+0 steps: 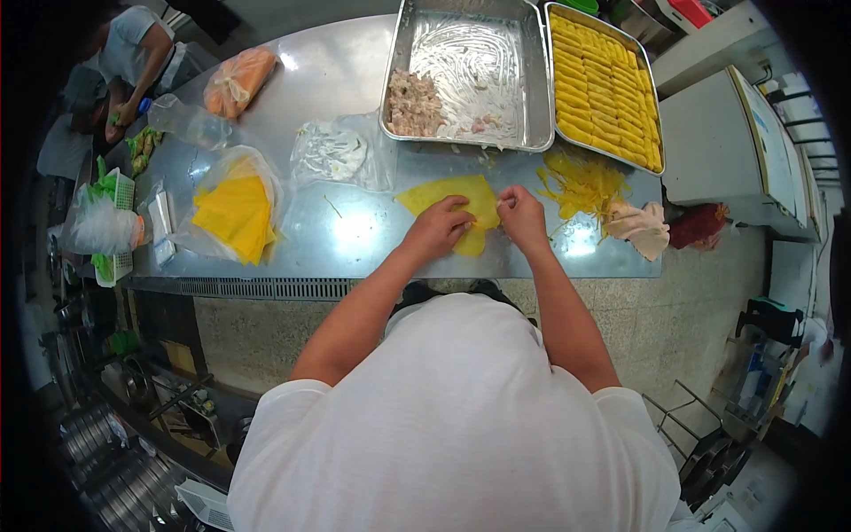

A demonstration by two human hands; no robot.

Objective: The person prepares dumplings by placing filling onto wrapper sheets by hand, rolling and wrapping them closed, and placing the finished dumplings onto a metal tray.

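Two bare hands, at work over one yellow sheet.

- Left hand [434,228]: half-curled, fingertips down on the yellow sheet [470,188]; whether they pinch it, I cannot tell.
- Right hand [523,217]: thumb and fingertips drawn together at the sheet's right edge; what they grip, if anything, is too small to tell.
- Yellow sheet: flat on the metal table [337,259], partly hidden by the left hand. Step in hand, as I judge it: tidying or arranging the sheet. So thin a piece seems to call for light fingers and one side kept steady.
- Deep pan [538,84]: just beyond the sheet, pale mixture [414,105] in its near-left corner.
- Tray [657,124]: rows of yellow rolls [603,89], beside the pan.
- Yellow shreds [581,182]: right of the right hand, touching a pale cloth-like item [640,229].
- Stacked yellow sheets [232,213]: well to the left.
- Margins: pan wall ahead, shreds rightward, table edge under the forearms; wider working room leftward.
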